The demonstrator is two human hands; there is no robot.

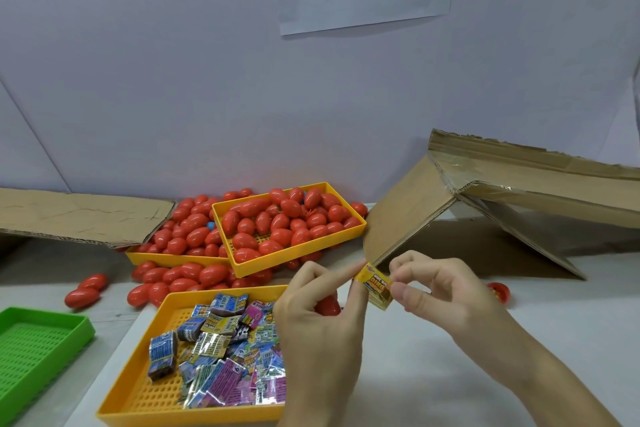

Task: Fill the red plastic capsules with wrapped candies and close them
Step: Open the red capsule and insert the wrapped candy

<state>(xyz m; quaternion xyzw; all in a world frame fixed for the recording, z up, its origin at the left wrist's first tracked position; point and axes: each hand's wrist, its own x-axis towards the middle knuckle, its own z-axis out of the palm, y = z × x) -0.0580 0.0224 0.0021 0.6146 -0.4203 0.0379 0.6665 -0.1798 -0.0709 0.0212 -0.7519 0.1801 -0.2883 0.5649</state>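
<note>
- both hands pinch one yellow wrapped candy (375,284): left hand (322,315) also cups a red capsule half (327,306), right hand (436,291) grips the wrapper.
- beside the candy tray (138,395), many red capsules (277,222) await; filling appears far from complete.

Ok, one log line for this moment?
step: candy in hand | left hand: red capsule, yellow wrapped candy | right hand: same candy

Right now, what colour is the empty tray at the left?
Green tray, seen in the head view.
</note>
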